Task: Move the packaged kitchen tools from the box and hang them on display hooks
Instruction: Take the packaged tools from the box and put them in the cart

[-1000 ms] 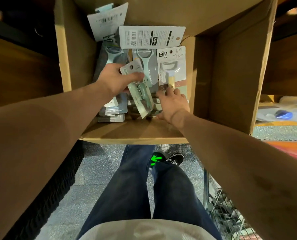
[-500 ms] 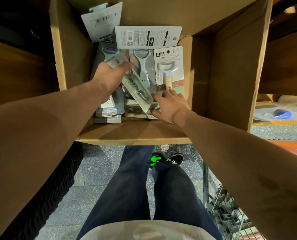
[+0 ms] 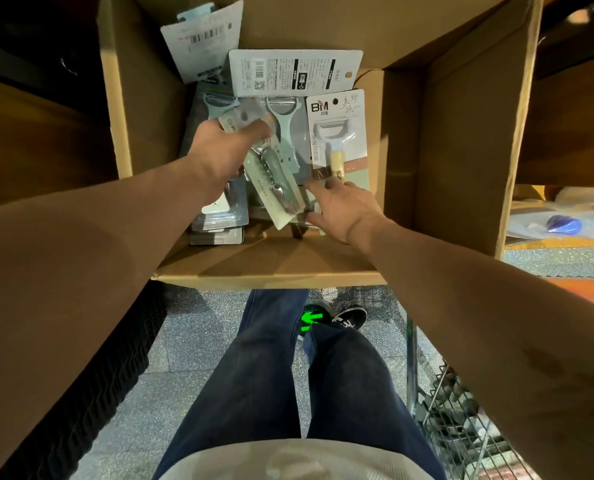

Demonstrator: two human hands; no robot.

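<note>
Tips the pale-green pack (image 3: pixel 275 192) well over compared with a second ago: nearly upright in that frame, slanted now from the left hand (image 3: pixel 224 152) down toward the right hand (image 3: pixel 346 211). Holds almost the same slant as half a second ago, only with the pack's lower end a little nearer the right thumb.

Grips the pack's upper end in the left hand, fingers curled over the card, and carries it above the other packs inside the box (image 3: pixel 462 150). Keeps the right hand much where it was, unclenched, fingers spread and fairly straight. Rests the fingertips (image 3: pixel 328 184) on the lower edge of the BM peeler card (image 3: pixel 337 133) and stretches the thumb toward the held pack's lower corner. Cannot tell whether thumb and corner touch.

Shows, just beyond the left-hand grip, a grey peeler pack (image 3: pixel 288 140) lying face up, and past that a white-backed card (image 3: pixel 295 72) laid crosswise, printed back upward. Shows a barcode card (image 3: pixel 202 39) propped in the box's far corner, farther still from the grip. Shows a stack of grey packs (image 3: pixel 219 223) under the left wrist, nearer the body than the grip.

Takes in, well below the box and both hands, dark jeans (image 3: pixel 261 375), a black shoe (image 3: pixel 351 317) and a green arrow (image 3: pixel 309 320) on the speckled floor (image 3: pixel 191 341), with a wire basket (image 3: pixel 462 427) beneath the right forearm.
</note>
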